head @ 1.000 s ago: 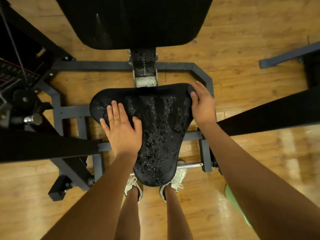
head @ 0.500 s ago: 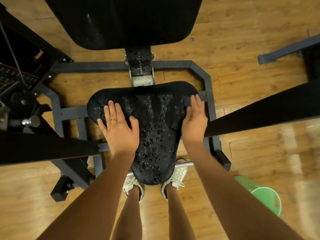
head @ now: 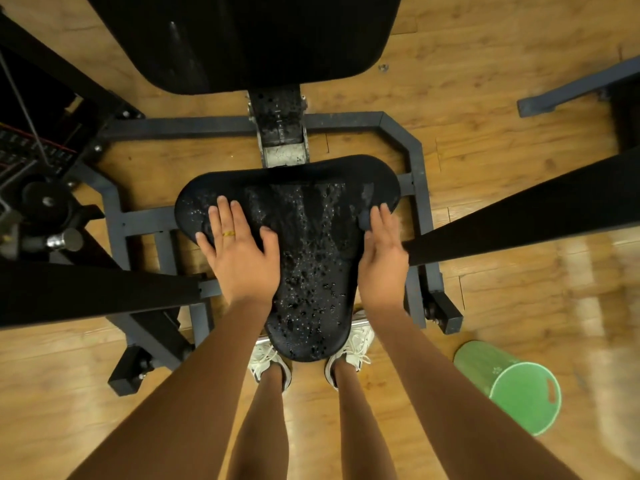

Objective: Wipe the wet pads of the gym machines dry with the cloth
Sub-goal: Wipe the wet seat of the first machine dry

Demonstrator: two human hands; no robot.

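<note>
The black seat pad point(head: 311, 258) of the gym machine lies below me, covered in water drops down its middle and narrow front. My left hand point(head: 239, 251) rests flat on the pad's left half, fingers spread, a yellow ring on one finger. My right hand point(head: 381, 258) lies on its side against the pad's right edge with fingers straight. A small dark lump sits at its fingertips; I cannot tell what it is. No cloth is visible. The black back pad point(head: 249, 39) stands beyond the seat.
A grey steel frame point(head: 415, 157) surrounds the seat. Black arms of the machine cross at the left point(head: 86, 292) and right point(head: 519, 216). A green bucket point(head: 512, 389) stands on the wooden floor at the lower right. My white shoes point(head: 268, 362) are under the seat's front tip.
My right hand slid from the seat's far right corner back along the right edge and turned onto its side. My left hand stayed put. The view shifted, showing the green bucket.
</note>
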